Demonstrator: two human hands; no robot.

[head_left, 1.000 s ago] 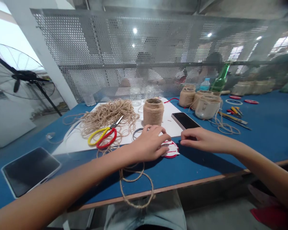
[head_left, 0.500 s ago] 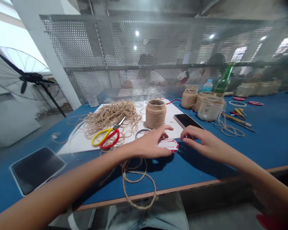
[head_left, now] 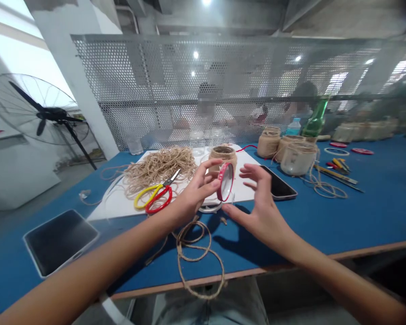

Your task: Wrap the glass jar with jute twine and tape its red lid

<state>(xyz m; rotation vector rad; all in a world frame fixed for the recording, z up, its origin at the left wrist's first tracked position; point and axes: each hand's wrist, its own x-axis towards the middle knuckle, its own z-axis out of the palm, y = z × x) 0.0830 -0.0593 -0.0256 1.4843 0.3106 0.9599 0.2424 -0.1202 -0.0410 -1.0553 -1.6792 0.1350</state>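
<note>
A narrow red-rimmed roll of tape (head_left: 225, 183) is held on edge above the table, its open ring turned partly toward the right. My left hand (head_left: 203, 185) grips its left side between thumb and fingers. Just right of the roll, my right hand (head_left: 260, 203) is open, thumb and fingers spread apart with nothing between them. Behind the roll stands a twine-wrapped jar (head_left: 224, 153), partly covered by my left fingers. A white ring (head_left: 210, 208) lies below my left hand. Near the front edge, loose twine (head_left: 203, 259) forms loops that hang slightly over it.
Red-and-yellow scissors (head_left: 159, 196) lie beside a twine heap (head_left: 162, 164) on white paper. A phone (head_left: 279, 183) is right of my right hand; a dark tablet-like device (head_left: 61, 241) sits left. Several jars, a green bottle (head_left: 318, 117), and tools stand right. A perforated screen (head_left: 169, 81) rises behind.
My left hand has lifted the tape roll off the table and tipped it on edge. My right hand has moved left and opened wider beside it. The view has shifted slightly.
</note>
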